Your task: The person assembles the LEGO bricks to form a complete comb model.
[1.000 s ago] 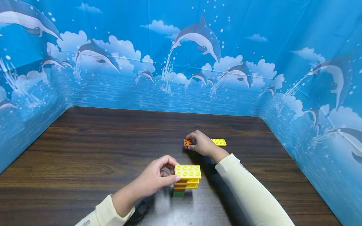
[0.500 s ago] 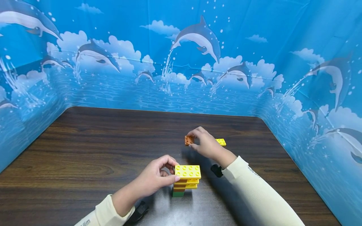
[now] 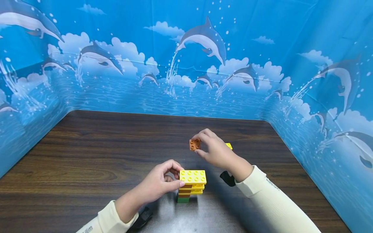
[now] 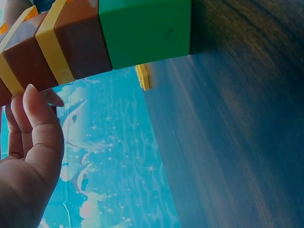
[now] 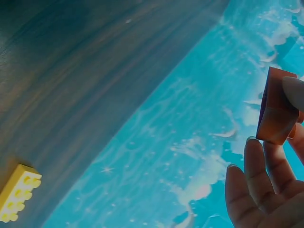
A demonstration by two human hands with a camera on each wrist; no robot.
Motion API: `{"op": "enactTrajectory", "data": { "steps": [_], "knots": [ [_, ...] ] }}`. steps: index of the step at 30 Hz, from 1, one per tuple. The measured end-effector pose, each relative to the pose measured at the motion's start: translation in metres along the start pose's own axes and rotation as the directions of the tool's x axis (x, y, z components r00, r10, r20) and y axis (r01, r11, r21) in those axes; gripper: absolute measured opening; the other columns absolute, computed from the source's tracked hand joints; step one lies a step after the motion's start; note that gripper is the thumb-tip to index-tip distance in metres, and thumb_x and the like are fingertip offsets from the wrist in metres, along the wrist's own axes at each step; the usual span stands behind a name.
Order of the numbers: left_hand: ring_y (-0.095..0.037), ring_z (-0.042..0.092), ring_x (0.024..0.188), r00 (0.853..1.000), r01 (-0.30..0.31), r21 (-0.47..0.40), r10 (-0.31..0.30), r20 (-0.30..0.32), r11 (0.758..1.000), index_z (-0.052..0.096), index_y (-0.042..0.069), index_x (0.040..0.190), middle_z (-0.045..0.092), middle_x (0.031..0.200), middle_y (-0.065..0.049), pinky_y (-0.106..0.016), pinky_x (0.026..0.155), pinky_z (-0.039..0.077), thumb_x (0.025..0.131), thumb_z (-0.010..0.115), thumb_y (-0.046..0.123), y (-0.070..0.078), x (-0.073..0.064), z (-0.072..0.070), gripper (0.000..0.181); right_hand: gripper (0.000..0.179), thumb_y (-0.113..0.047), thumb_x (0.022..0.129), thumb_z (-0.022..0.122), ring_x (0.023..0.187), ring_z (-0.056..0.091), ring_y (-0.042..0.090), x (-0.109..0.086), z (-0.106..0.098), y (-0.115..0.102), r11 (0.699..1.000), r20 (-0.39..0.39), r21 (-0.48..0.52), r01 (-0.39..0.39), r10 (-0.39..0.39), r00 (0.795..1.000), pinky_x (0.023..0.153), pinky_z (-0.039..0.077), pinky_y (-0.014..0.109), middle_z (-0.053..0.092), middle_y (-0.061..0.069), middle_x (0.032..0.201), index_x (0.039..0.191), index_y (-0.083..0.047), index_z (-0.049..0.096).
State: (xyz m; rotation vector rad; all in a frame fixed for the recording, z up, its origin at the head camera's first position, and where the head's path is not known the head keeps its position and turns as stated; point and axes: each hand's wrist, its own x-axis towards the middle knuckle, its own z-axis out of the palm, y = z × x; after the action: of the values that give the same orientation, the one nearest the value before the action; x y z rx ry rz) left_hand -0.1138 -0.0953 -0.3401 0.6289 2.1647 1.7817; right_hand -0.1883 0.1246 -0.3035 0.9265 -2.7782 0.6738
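Note:
A small tower of toy building bricks stands on the table, green at its base, then brown bricks alternating with yellow ones that jut to the right. My left hand grips the tower's left side near the top, thumb in front and fingers behind. In the left wrist view the green brick meets the table. Farther back, my right hand pinches a brown brick with four-sided studded top, held up off the table. The right wrist view shows this brown brick's side between thumb and fingers.
Behind the right hand lies a loose yellow brick, mostly hidden in the head view and plainer in the right wrist view. A blue dolphin-print curtain encloses the dark wooden table at the back and sides.
My right hand has lifted the brown brick off the table and drifted slightly right, covering more of the loose yellow brick. The left hand and tower stay nearly still.

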Motion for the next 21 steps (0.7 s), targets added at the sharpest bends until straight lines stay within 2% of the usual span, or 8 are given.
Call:
{"op": "enactTrajectory", "data": {
  "steps": [9,14,21],
  "knots": [
    [-0.022,0.054,0.085,1.0,-0.012,-0.007,0.012,0.002,1.0,0.055,-0.004,0.109,0.056,0.099,-0.01,-0.025,0.063,0.048,0.087,0.068,0.01,-0.002,0.0,0.0,0.028,0.038,-0.013,0.083,0.077,0.103,0.053,0.018,-0.012,-0.011,-0.017,0.997,-0.026,0.002,0.079,-0.079,0.997,0.088,0.05,0.036,0.054,0.003,0.114,0.118,-0.009,0.062],
    [-0.02,0.054,0.084,1.0,-0.03,-0.005,0.03,-0.004,1.0,0.055,-0.005,0.108,0.056,0.098,-0.01,-0.024,0.061,0.047,0.086,0.068,0.008,-0.001,0.0,0.0,0.029,0.037,-0.013,0.083,0.076,0.1,0.053,0.015,-0.021,-0.016,-0.024,0.994,-0.038,0.047,0.094,-0.092,0.995,0.087,0.05,0.034,0.054,0.002,0.114,0.117,-0.009,0.062],
    [-0.02,0.054,0.083,0.999,-0.041,-0.015,0.041,-0.004,0.999,0.055,-0.006,0.109,0.056,0.098,-0.009,-0.024,0.061,0.047,0.086,0.068,0.008,0.0,-0.001,-0.001,0.03,0.038,-0.012,0.084,0.076,0.102,0.054,0.013,-0.032,-0.019,-0.033,0.986,-0.006,0.123,0.111,-0.112,0.994,0.088,0.05,0.034,0.054,0.0,0.116,0.119,-0.01,0.061]
  ]
}}
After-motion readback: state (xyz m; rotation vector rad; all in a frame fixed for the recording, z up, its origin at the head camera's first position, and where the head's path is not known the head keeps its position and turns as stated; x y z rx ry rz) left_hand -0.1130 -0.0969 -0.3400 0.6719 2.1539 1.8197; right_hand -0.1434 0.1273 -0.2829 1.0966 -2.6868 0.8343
